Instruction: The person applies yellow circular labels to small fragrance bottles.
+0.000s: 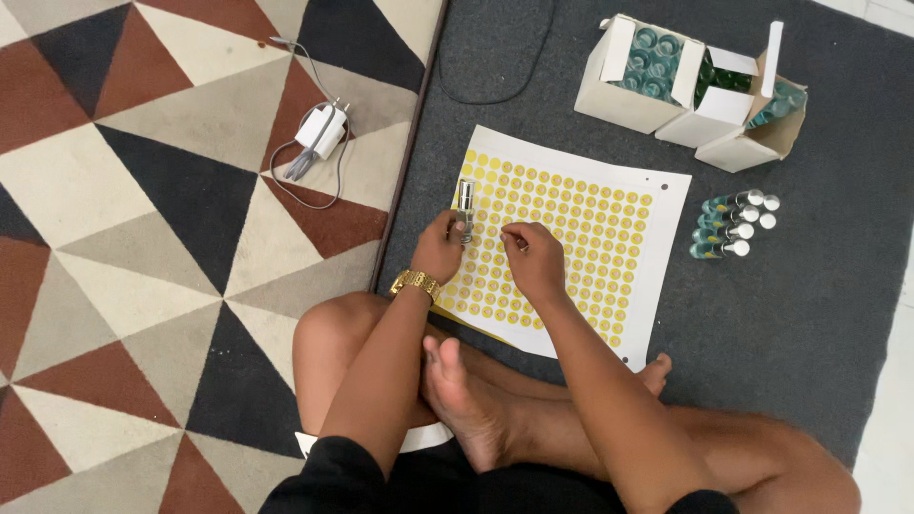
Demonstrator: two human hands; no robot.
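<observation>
2 hands work over the sticker sheet [571, 238]: left hand [438, 249] has its grip closed around a small bottle [466, 207] at the sheet's left edge; right hand [533, 259] pinches something too small to make out. 3 open boxes [690, 90] lie beyond the sheet.

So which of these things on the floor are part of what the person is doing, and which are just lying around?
In use:
- small bottle held in the left hand
- sheet of yellow round stickers, right hand picking at it
- row of capped bottles
- open boxes of bottles

Lying about:
- white charger with cable
- patterned rug
</observation>
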